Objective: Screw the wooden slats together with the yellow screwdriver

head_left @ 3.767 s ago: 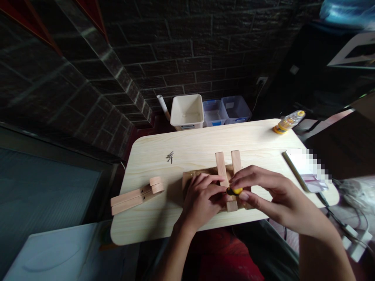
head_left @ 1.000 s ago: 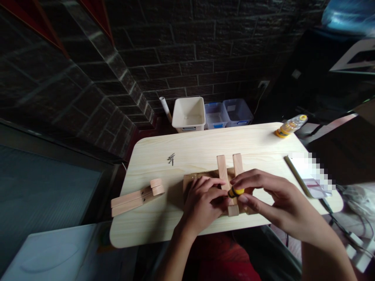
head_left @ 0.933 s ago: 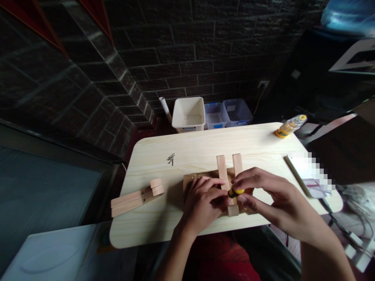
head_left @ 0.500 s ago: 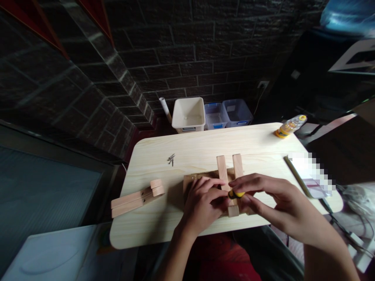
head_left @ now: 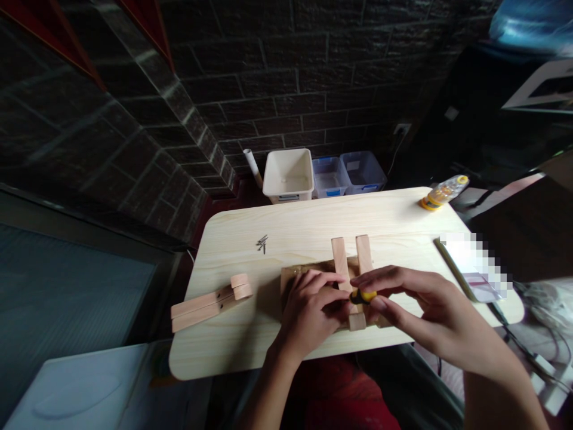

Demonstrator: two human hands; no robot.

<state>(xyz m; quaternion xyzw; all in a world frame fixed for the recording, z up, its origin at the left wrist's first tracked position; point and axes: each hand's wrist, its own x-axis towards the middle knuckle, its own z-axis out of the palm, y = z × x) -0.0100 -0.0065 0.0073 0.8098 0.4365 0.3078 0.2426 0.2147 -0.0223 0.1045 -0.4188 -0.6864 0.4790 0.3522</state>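
Observation:
My right hand (head_left: 418, 307) pinches the yellow and black handle of a screwdriver (head_left: 367, 296) between thumb and fingers. Its tip points down at a wooden strip (head_left: 341, 257) and is hidden. My left hand (head_left: 311, 307) is closed about the same strip, with thumb and index finger close to the screwdriver's end. A second wooden strip (head_left: 364, 252) lies alongside, and a small wooden block (head_left: 357, 322) shows at the near end. Under these pieces is a brown cardboard box (head_left: 286, 286), mostly covered by my hands.
Several screws (head_left: 262, 243) lie loose on the pale table (head_left: 304, 227). To the left sits a joined wooden piece (head_left: 206, 306) with a rounded end. A clear bottle with yellow parts (head_left: 443, 192) stands at the far right. Bins (head_left: 289, 173) are behind the table.
The screwdriver handle has turned slightly in my right fingers, which have opened a little around it. My left hand stays in place.

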